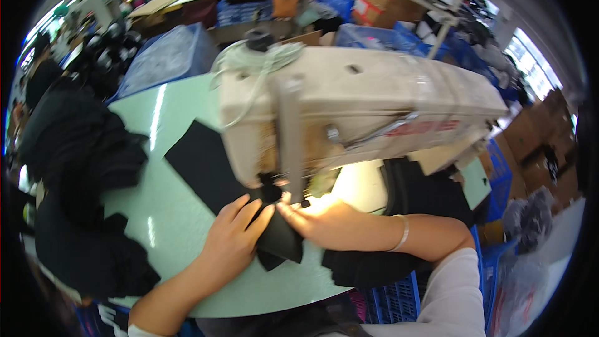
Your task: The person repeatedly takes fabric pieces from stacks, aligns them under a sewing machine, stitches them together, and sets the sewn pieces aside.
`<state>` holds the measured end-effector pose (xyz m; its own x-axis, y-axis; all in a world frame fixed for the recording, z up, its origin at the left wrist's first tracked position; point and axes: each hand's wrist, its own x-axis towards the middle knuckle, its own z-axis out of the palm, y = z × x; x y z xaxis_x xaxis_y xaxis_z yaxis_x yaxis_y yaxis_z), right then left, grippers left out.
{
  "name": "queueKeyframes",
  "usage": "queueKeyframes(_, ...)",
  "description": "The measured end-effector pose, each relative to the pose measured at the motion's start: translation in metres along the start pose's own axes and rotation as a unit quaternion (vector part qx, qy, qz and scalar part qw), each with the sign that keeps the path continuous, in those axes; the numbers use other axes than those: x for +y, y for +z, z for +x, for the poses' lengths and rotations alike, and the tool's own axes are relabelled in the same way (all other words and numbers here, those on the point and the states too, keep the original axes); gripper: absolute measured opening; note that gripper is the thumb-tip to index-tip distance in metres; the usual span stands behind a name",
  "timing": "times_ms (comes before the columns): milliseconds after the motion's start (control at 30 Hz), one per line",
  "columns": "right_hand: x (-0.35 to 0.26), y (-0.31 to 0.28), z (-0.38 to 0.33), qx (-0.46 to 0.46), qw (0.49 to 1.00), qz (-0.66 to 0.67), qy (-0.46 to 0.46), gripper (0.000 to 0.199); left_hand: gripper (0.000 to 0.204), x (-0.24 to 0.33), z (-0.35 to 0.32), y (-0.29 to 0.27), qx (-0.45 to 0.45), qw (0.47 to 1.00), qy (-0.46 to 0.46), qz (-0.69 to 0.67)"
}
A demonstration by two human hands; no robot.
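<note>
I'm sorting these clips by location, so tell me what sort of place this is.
Most likely a garment or textile sewing workshop: an industrial sewing machine on a green worktable, heaped black fabric and a blue plastic crate show it.

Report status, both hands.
Left fingers, right fingers: on angular black fabric piece. Piece partly under cream metal sewing machine. Bulky black cloth heap at left, apart from fingers.

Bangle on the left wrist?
No, the bangle is on the wrist of the right hand, while the left hand has a bare wrist.
</note>
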<state>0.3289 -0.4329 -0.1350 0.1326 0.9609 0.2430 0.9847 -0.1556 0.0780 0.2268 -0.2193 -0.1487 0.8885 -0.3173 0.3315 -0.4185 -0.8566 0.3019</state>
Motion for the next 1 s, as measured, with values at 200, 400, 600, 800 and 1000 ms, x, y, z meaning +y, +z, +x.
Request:
queueKeyframes(200, 0.005, -0.007, -0.002, -0.088, 0.995, 0.002, 0.042, 0.059, 0.055, -0.008, -0.007, 0.0, -0.023, 0.996, -0.026, -0.088)
queueKeyframes(400, 0.009, -0.004, -0.004, -0.087, 0.995, 0.023, 0.053, 0.065, 0.055, -0.017, -0.007, -0.004, -0.038, 0.997, 0.007, -0.062)
queueKeyframes(600, 0.023, 0.004, -0.005, 0.0, 0.998, 0.061, 0.029, 0.047, 0.057, -0.024, -0.001, -0.001, -0.046, 0.997, 0.019, -0.064)
queueKeyframes(800, 0.044, 0.013, -0.013, -0.082, 0.994, 0.044, 0.064, 0.024, 0.054, -0.049, 0.007, 0.004, -0.057, 0.988, 0.008, -0.144)
queueKeyframes(1000, 0.028, 0.003, 0.007, 0.039, 0.999, 0.014, -0.001, 0.035, 0.049, -0.031, 0.012, -0.002, -0.045, 0.998, -0.014, -0.047)
